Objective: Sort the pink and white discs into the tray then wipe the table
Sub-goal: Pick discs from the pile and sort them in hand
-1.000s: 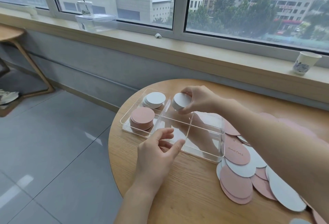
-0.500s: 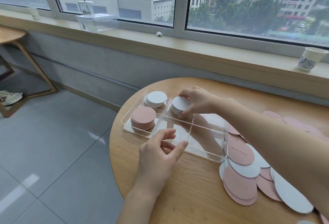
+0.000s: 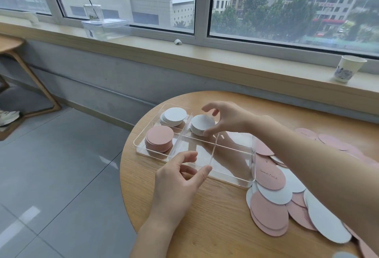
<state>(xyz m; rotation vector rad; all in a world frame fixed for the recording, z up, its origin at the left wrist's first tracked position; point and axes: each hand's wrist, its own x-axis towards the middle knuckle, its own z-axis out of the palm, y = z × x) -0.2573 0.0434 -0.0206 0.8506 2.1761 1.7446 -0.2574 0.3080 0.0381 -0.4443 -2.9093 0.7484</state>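
White discs (image 3: 202,124) that the right hand (image 3: 226,118) was carrying a second ago are now sitting as a stack in the tray's (image 3: 235,181) upper-middle compartment, the fingers (image 3: 211,131) opening but still touching its edge, so one more batch is sorted. The left hand (image 3: 180,177) is steadying the near wall, loosely curled, while a loose pink disc (image 3: 268,173) on the counter (image 3: 215,227) at lower right is reading roughly "Good luck".

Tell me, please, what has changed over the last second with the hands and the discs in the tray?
The right hand set its stack of white discs down in the far middle compartment of the tray; its fingers have opened above it, the thumb still touching. The left hand, the other white stack, the pink stack and the loose discs stayed put.
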